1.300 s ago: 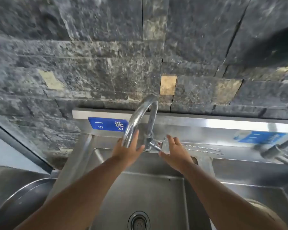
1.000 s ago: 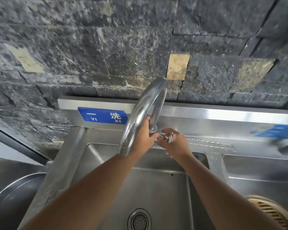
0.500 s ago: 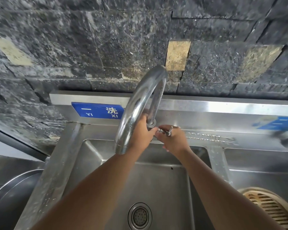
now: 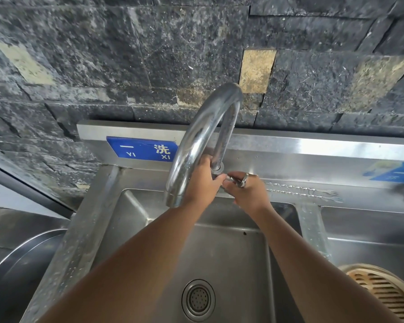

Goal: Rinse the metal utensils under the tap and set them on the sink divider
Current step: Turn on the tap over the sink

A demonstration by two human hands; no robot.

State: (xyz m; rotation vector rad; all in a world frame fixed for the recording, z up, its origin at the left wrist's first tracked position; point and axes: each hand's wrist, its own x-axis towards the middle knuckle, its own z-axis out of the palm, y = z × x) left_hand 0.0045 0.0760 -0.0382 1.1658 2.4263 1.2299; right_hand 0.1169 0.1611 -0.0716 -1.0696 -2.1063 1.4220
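Head view: you are working at the base of the gooseneck tap (image 4: 203, 136), at the back edge of the left sink basin (image 4: 219, 252). Your left hand (image 4: 202, 183) is wrapping around the bottom of the tap's riser, fingers curled closed on the stem, steadying it. Your right hand (image 4: 247, 194) is closing on the small tap handle (image 4: 239, 179) just beside it, thumb and fingers pinching the lever (its metal tip is showing above your knuckles).

No water is coming from the spout, so my reading is that you are at the opening step, turning the tap on, and that no rinsing is under way yet.

The metal utensils (image 4: 303, 193) are lying on the back ledge of the sink, to the right of your right hand and apart from it: thin, twisted rods with small forked ends, side by side, their tips reaching the back end of the sink divider (image 4: 313, 229). The divider itself is wet and is carrying nothing that I can make out.

Next you are likely needing to turn the handle until water runs, then free your right hand, reach along the ledge, and pinch the rods up carefully, since they are slim and lying flat on steel.
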